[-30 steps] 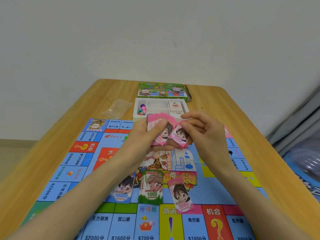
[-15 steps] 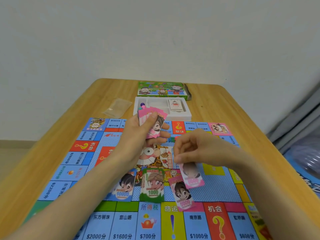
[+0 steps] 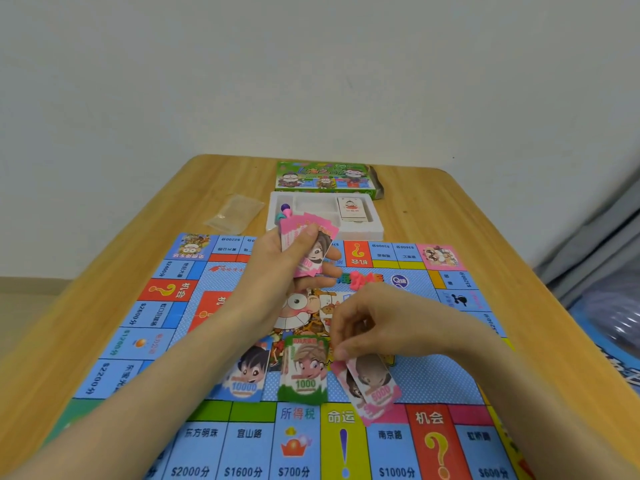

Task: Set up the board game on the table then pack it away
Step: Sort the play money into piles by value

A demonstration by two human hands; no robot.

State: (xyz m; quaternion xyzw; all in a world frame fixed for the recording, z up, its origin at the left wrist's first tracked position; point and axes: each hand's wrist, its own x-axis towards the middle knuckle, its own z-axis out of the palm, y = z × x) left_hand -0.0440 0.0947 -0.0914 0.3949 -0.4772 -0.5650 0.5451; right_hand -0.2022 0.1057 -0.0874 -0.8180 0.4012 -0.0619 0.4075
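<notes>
I'm reading 10000 on the blue note (image 3: pixel 244 375), 1000 on the green note (image 3: pixel 304 372), 5000 on the pink note (image 3: pixel 379 393). Along its near edge the board (image 3: pixel 433 382) is showing $2000分, $1600分, $700分, $1000分, $600分, plus 所得税, 命运, and 机会 with a yellow question mark. On the fanned pink notes (image 3: pixel 308 244) figures are blurring, unreadable.

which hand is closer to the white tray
Left. The left hand, gripping a fan of pink notes, is just in front of the white tray; the right hand is farther down the board toward the person, pinching a pink 5000 note.
</notes>
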